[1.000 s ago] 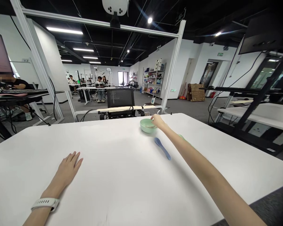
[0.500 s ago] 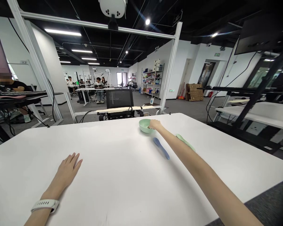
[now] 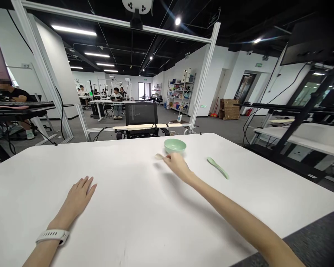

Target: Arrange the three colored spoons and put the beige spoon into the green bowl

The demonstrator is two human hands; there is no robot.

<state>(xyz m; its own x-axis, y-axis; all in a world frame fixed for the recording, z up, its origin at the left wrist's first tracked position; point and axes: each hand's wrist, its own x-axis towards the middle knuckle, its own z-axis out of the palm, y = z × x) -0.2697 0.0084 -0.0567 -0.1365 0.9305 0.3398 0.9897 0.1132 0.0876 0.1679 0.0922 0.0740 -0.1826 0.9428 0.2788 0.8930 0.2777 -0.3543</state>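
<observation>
A pale green bowl stands near the far edge of the white table. Just in front of it, my right hand is closed in a pinch on a small beige spoon, whose head points left, low over the tabletop. A green spoon lies on the table to the right of that hand. No blue spoon shows; my right forearm crosses the spot where one lay. My left hand rests flat on the table at the near left, fingers stretched out, holding nothing. A white watch is on its wrist.
A black office chair stands behind the table's far edge inside a white metal frame. To the right is a black stand with white shelves. People sit at desks far back and at the left.
My right hand has drawn back from the bowl towards me and to the left, now pinching a beige spoon. The blue spoon is out of sight. My left hand has stayed put.
</observation>
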